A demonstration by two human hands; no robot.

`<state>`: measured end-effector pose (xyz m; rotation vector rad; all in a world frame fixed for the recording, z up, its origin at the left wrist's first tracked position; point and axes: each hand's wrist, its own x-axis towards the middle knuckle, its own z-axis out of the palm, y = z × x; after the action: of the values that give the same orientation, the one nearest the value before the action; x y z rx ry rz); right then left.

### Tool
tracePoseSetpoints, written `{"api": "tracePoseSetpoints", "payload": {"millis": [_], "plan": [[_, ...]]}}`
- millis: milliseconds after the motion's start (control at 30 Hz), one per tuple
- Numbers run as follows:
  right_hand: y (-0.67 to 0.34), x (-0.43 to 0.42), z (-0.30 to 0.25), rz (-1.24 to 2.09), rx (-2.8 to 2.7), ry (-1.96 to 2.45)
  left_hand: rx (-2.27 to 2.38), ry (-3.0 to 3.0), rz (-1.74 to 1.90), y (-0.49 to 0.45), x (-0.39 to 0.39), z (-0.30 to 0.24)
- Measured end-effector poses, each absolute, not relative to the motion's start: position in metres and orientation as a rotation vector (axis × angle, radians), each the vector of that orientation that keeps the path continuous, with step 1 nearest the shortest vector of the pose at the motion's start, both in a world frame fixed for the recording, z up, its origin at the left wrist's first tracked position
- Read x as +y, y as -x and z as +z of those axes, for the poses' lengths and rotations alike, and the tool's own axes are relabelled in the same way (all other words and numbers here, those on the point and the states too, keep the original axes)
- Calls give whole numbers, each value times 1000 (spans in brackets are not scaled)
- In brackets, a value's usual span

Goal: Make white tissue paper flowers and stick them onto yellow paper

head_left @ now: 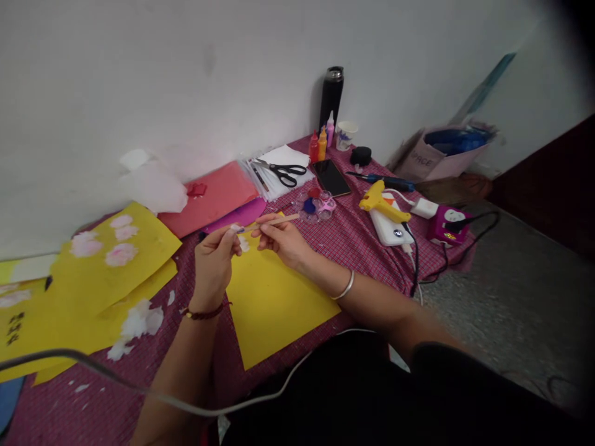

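Between the fingertips of my left hand [214, 255] is a small white piece of paper [236, 228], pinched over the table. My right hand [281, 240] grips a flat wooden stick [281, 220], and the stick's dark bluish tip touches or nearly touches the white piece. Beneath both hands lies a yellow sheet of paper [279, 303], with a small white paper petal on its upper left part. Just beyond my right hand sits a clear palette [318, 205] with red, blue and pink paint in its wells.
Yellow sheets with pale pink paper flowers [121, 254] and torn white scraps [142, 322] lie at left. Scissors [283, 170], a phone [331, 178], paint bottles [318, 147] and a black flask [331, 96] stand farther back. At right are a yellow glue gun [383, 203] and a purple power socket [449, 224].
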<state>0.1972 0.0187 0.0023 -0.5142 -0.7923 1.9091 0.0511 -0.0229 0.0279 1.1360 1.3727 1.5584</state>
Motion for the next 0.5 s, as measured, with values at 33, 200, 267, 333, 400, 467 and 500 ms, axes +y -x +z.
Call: {"api": "tracePoseSetpoints", "payload": {"millis": [33, 200, 267, 333, 400, 467, 500], "plan": [[-196, 18, 2, 1885, -824, 530, 1408, -1140, 1566, -51, -23, 28], [-193, 18, -1, 1741, -907, 663, 1469, -1267, 1508, -51, -28, 36], [-193, 18, 0, 1749, -853, 685, 1454, -1329, 1449, -51, -30, 40], [-195, 17, 2, 1817, -774, 635, 1431, -1339, 1415, -48, -30, 42], [-197, 16, 6, 1895, -744, 525, 1379, -1248, 1423, -45, -27, 42], [-198, 16, 8, 1941, -809, 448, 1315, -1099, 1416, -41, -24, 41], [-198, 16, 8, 1944, -853, 447, 1295, -1038, 1408, -40, -23, 40]]}}
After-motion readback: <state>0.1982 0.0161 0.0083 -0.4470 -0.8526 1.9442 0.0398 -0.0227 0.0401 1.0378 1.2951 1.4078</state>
